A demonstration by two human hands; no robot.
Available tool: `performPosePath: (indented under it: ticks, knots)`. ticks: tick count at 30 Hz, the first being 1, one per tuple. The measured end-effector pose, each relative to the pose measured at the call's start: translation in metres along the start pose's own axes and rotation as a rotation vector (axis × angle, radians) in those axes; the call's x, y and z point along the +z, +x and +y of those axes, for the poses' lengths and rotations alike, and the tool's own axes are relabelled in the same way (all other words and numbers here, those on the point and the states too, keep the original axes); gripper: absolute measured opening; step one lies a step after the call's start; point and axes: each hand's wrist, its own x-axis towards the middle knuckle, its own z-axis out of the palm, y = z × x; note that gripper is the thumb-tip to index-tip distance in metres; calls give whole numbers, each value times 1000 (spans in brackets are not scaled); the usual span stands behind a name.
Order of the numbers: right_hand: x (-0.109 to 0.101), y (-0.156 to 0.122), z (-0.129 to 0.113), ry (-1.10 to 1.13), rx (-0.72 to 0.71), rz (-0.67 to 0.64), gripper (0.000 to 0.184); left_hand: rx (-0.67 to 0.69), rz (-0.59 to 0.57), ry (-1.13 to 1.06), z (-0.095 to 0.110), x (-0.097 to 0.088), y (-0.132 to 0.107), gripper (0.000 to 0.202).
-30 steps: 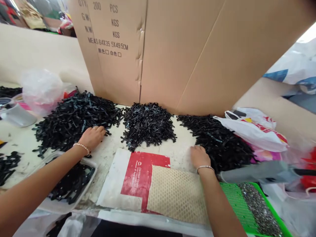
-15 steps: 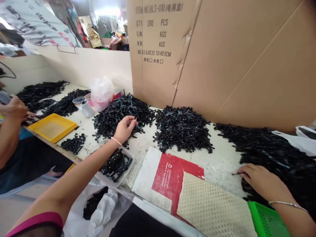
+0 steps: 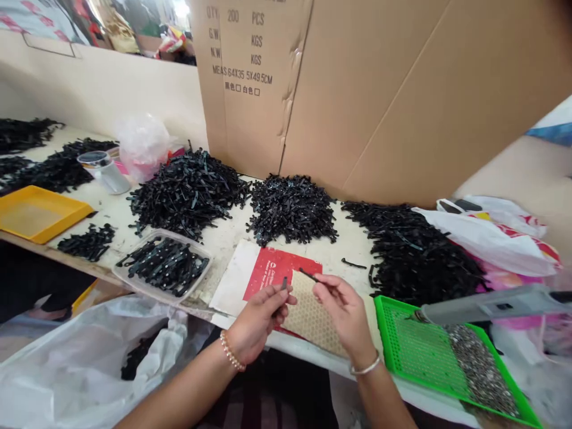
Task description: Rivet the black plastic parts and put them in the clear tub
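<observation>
My left hand (image 3: pixel 263 316) is closed, with a small black strip (image 3: pixel 285 282) pinched between thumb and fingers, one end sticking up. Just to its right, my right hand (image 3: pixel 342 313) is closed on a thin black strip (image 3: pixel 308 274) that points left. Both hands hover over a honeycomb-textured mat (image 3: pixel 308 307) lying partly on a red and white card (image 3: pixel 235 277). The two strips are apart. Beyond the mat lies one loose black strip (image 3: pixel 354 264).
Heaps of black strips (image 3: pixel 190 190) line the table below a tall cardboard box (image 3: pixel 379 101). A see-through tub (image 3: pixel 206 268) of strips stands left. On the right, an electric screwdriver (image 3: pixel 491 305) lies across a green tray (image 3: pixel 384 333) with small metal parts.
My left hand has come back from the large heap, and my right from the right-hand pile. Both now meet over the mat with strips. The view has shifted right and down.
</observation>
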Motion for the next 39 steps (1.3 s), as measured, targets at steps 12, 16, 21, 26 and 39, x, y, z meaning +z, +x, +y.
performPosePath:
  ticks: [12, 16, 21, 26, 39]
  knots:
    - [13, -40, -19, -234, -356, -54, 14, 75, -70, 39, 0, 15, -23, 21]
    - [9, -46, -15, -386, -482, -58, 19, 58, -66, 66, 1, 16, -27, 22]
    - [4, -51, -10, -569, -662, -2, 36, 41, -83, 74, -2, 16, -28, 24]
    - [1, -48, -6, -691, -709, -26, 32, 26, -107, 68, -6, 15, -26, 22]
    - [7, -54, 5, -694, -644, -133, 35, 96, 35, 249, -18, 7, -8, 48]
